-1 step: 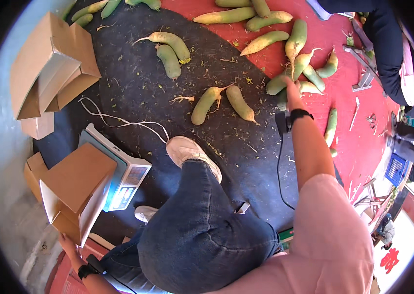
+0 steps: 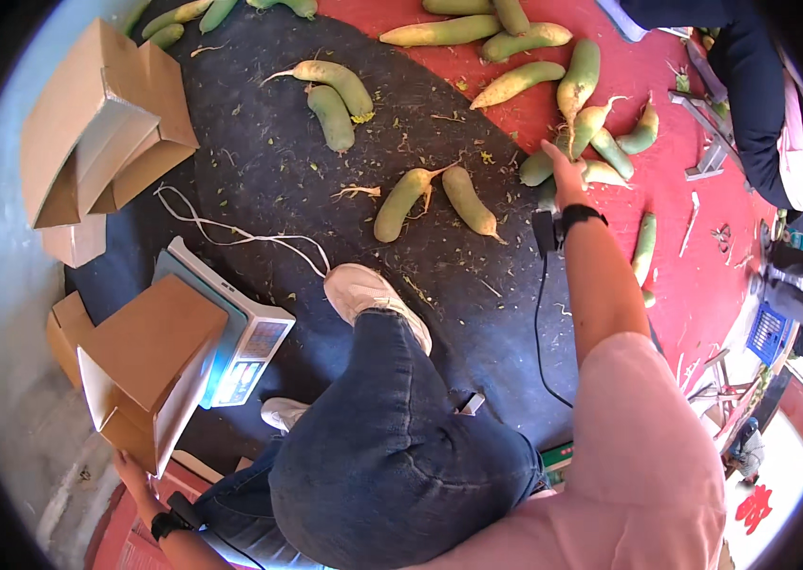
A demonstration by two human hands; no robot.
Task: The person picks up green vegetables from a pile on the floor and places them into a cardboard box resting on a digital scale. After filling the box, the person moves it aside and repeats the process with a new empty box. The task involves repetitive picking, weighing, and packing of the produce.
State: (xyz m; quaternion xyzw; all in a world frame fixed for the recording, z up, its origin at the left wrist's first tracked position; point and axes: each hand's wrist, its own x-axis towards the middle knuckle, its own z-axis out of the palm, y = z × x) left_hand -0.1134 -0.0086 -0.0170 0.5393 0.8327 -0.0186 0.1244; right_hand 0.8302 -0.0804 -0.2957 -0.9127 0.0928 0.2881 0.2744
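Note:
My right hand [image 2: 569, 182] reaches out to a cluster of green radishes with pale root ends. Its visible finger is stretched over a green radish [image 2: 535, 168]; the other fingers are partly hidden. A larger radish [image 2: 579, 81] lies just beyond the hand. At the lower left, my left hand [image 2: 135, 481] grips the bottom edge of an open cardboard box [image 2: 150, 332]. That box sits tilted on a blue and white electronic scale [image 2: 249, 351]. Two more radishes lie in the middle of the dark mat, one curved [image 2: 401, 207] and one straighter [image 2: 470, 204].
Another open cardboard box [image 2: 88, 114] stands by the wall at far left. A white cord [image 2: 249, 235] runs from it toward my shoe [image 2: 373, 299]. Another person's dark-clothed leg [image 2: 748, 104] is at the upper right, beside a small metal stool [image 2: 705, 142]. A blue crate [image 2: 768, 330] stands at far right.
The fingers of my right hand have shifted slightly over the radish, with one finger now plainly stretched out. My left hand stays at the box.

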